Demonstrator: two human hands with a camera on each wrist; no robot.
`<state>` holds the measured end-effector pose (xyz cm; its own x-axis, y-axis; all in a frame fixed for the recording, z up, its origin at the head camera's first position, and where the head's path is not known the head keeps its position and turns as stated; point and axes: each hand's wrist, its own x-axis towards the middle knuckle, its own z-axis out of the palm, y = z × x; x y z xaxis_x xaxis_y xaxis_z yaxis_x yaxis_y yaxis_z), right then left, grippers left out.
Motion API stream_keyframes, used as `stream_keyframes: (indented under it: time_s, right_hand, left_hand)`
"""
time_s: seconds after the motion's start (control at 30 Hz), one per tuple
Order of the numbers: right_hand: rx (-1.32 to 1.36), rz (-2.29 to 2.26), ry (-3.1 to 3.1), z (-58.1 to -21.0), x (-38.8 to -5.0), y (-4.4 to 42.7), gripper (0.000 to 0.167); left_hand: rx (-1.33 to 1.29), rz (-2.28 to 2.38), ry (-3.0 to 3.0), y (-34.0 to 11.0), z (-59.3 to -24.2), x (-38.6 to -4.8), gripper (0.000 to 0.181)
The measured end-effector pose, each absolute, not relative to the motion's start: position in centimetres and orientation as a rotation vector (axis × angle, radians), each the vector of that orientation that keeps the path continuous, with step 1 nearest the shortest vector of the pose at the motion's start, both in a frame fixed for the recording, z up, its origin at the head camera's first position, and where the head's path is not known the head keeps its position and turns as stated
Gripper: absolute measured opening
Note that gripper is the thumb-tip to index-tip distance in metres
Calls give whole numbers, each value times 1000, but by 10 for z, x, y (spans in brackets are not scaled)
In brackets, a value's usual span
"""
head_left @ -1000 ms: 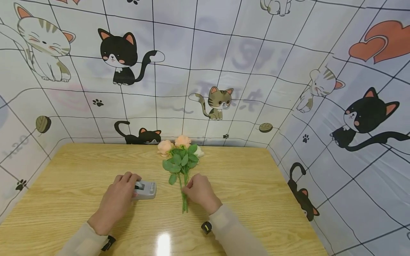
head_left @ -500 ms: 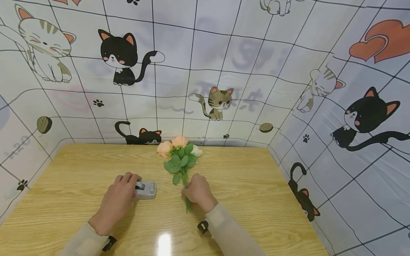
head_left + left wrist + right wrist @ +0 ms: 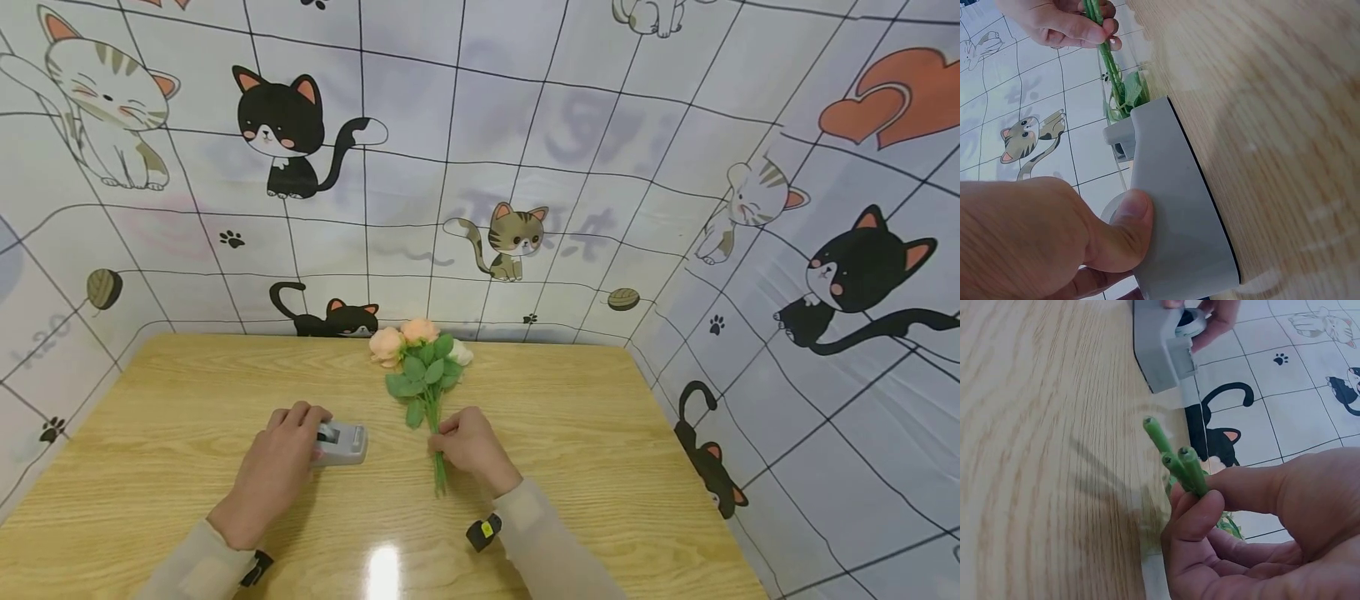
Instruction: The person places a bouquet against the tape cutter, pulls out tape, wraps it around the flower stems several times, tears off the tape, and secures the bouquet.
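Observation:
A grey tape dispenser (image 3: 348,444) stands on the table, left of centre. My left hand (image 3: 272,471) grips it from the left; in the left wrist view the thumb (image 3: 1132,215) presses its side, while most of the other fingers are hidden behind it. To the right, my right hand (image 3: 474,450) pinches the green stems (image 3: 1191,470) of a small bunch of artificial roses between thumb and fingers. Three cut stem ends stick out toward the right wrist camera, close together. Peach blooms (image 3: 387,346), a white bloom (image 3: 461,353) and green leaves (image 3: 415,379) point away from me.
The wooden table (image 3: 570,400) meets a cat-patterned cloth backdrop (image 3: 585,200) at its back and sides. Dark wrist straps with small devices (image 3: 483,531) sit at both sleeves. A bright reflection lies on the table's front.
The stems, slightly spread a second ago, are drawn together in my right hand, and the blooms have shifted a little left. My left hand and the tape dispenser have stayed put.

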<state>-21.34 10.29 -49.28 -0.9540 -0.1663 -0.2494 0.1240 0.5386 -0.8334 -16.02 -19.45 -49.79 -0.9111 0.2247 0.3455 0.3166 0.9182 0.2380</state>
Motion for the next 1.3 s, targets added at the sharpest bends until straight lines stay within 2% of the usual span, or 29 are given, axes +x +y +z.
stream_keyframes:
  time_s: [0.1, 0.47, 0.87, 1.17, 1.3]
  right_hand:
    - [-36, -1470, 2418, -492, -211, 105, 36]
    - [-39, -1695, 2195, -494, -212, 111, 24]
    - [-68, -1805, 2009, -503, -215, 120, 30]
    - [-87, -1808, 1981, -503, -214, 121, 29]
    - [-94, -1808, 1981, -501, -213, 120, 28]
  left_hand:
    - [-399, -415, -2769, -194, -498, -160, 54]
    - [-393, -431, -2767, -193, -496, -158, 52]
    - [-371, -464, -2795, -192, -495, -154, 47]
    - [-335, -471, -2745, -176, -485, -147, 61]
    - [-374, -490, -2615, -158, -480, -142, 48]
